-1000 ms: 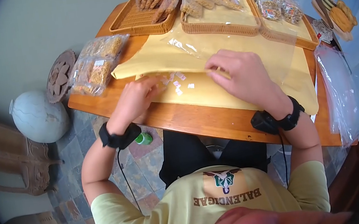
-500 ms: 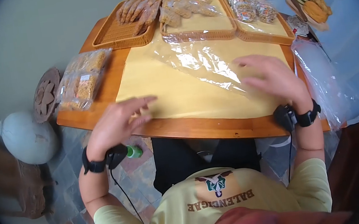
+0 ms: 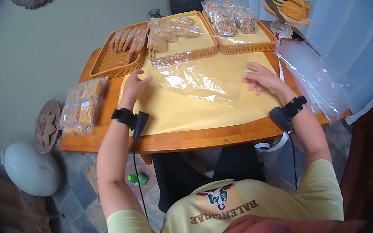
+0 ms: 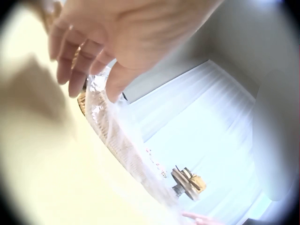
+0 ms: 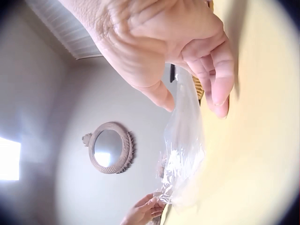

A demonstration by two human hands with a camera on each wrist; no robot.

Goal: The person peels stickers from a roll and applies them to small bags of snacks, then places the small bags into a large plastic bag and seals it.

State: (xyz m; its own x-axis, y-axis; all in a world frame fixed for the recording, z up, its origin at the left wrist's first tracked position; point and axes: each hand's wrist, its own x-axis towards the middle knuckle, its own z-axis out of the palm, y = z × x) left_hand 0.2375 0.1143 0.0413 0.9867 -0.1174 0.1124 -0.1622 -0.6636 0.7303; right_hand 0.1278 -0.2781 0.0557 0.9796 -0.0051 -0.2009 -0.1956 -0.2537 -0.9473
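Observation:
A clear plastic sheet or bag [image 3: 196,82] lies shiny on the yellow cloth [image 3: 172,118]. At its left edge my left hand [image 3: 134,85] hovers with loosely spread fingers; whether a fingertip touches the plastic is unclear. To the right of the plastic, my right hand [image 3: 263,78] is over the cloth, fingers slightly bent and apart, holding nothing. The left wrist view shows the left hand [image 4: 108,47] with relaxed fingers beside the clear plastic [image 4: 101,108]. In the right wrist view the right hand [image 5: 173,51] has thumb and fingers apart, the plastic [image 5: 185,150] beyond them.
Three wicker baskets [image 3: 117,71] with bagged snacks stand along the back. More bagged snacks [image 3: 83,108] lie at the left edge. Plastic bags [image 3: 313,78] hang over the right edge. Past the back right corner is a plate of bread [image 3: 293,9].
The cloth's raised front part and the small paper pieces are no longer seen, and the plastic lies in view. My left hand has moved forward to the plastic's left edge; the head view has shifted.

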